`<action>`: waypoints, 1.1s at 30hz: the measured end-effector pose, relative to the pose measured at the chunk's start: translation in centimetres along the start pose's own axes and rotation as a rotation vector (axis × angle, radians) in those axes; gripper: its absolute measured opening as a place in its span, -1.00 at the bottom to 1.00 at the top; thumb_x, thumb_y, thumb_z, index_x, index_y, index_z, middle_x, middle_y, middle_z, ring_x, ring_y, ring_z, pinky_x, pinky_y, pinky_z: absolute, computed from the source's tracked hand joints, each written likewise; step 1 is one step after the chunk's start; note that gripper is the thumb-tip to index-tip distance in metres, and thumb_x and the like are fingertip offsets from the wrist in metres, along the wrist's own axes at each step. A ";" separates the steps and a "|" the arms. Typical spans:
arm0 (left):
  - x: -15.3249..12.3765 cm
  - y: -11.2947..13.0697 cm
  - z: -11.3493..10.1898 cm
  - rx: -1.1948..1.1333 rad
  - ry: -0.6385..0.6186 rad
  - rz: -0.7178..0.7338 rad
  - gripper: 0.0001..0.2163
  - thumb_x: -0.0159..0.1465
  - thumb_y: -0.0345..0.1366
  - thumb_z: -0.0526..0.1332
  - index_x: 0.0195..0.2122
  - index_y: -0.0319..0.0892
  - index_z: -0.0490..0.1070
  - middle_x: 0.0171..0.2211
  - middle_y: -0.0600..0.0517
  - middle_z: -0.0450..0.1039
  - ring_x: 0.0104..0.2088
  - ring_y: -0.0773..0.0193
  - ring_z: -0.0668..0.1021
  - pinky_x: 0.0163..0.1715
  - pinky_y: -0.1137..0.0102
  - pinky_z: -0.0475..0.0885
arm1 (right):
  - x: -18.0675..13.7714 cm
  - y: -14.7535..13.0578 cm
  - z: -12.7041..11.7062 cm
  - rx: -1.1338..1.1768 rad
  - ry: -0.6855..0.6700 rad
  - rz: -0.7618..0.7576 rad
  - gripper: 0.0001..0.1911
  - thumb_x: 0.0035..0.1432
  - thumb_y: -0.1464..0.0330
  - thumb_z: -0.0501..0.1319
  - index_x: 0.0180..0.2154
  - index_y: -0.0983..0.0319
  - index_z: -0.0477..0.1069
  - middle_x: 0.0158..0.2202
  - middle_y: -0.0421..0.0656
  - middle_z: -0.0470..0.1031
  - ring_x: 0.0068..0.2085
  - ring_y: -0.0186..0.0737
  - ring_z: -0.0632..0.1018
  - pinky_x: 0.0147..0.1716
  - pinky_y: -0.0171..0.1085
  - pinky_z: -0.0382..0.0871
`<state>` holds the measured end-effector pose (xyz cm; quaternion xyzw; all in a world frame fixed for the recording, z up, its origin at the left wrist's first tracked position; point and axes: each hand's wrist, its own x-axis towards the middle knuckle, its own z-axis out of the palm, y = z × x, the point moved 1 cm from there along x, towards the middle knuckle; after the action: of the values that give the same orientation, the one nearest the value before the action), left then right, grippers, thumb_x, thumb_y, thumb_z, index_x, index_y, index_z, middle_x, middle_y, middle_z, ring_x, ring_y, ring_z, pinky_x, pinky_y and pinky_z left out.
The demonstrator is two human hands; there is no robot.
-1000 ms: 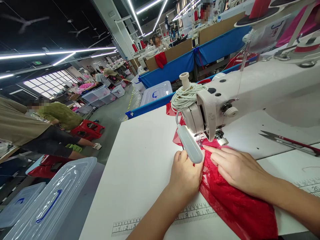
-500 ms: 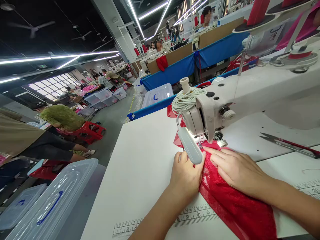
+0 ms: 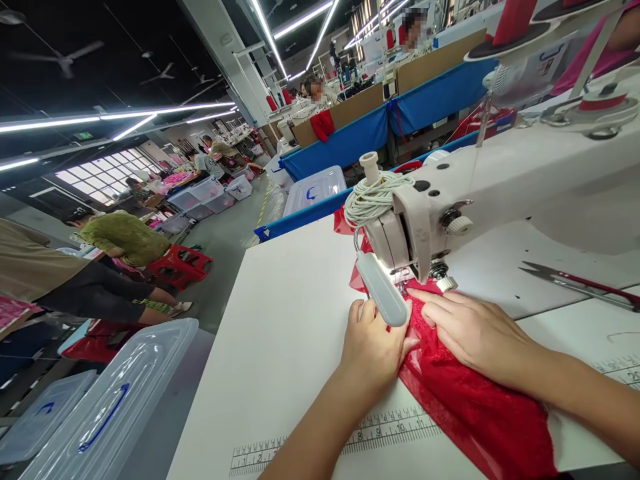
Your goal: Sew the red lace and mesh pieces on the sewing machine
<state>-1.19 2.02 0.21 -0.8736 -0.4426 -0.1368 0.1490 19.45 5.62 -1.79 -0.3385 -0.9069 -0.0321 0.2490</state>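
Red sheer lace fabric (image 3: 465, 400) runs from the front of the table up under the needle area of a white sewing machine (image 3: 420, 227). My left hand (image 3: 373, 343) is closed at the fabric's left edge, its thumb on the cloth; a grey lamp head (image 3: 383, 290) hides part of its fingers. On the fabric's right side lies my right hand (image 3: 475, 333), fingers stretched out flat and pressing the cloth, index fingertip close to the presser foot (image 3: 401, 285). More red fabric shows behind the machine head.
Scissors (image 3: 575, 283) lie on the table at right, under the machine arm. A printed ruler (image 3: 380, 430) crosses the white tabletop (image 3: 280, 333) near its front. Lidded plastic bins (image 3: 120, 400) stand at left. Red thread cones (image 3: 515, 23) rise at upper right; other people sit farther off.
The fabric has shifted slightly under my hands, and my left thumb shows more on top of it. Both hands stay almost in place; the view has tilted a little.
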 end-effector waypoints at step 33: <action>-0.7 1.8 -1.0 -0.105 0.089 0.053 -0.28 0.48 0.18 -0.25 0.14 -0.22 0.53 -0.02 -0.28 0.56 -0.25 0.06 0.55 -0.39 0.29 0.46 | -2.0 0.6 -0.7 0.112 0.051 0.006 -0.66 0.16 0.59 0.02 -0.21 0.15 0.47 -0.16 -0.14 0.63 -0.17 -0.12 0.56 -0.38 -0.19 0.43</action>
<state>-0.27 0.14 0.57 -0.8846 -0.4045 -0.1947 0.1263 21.45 4.75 -2.17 -0.3259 -0.8996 0.0107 0.2905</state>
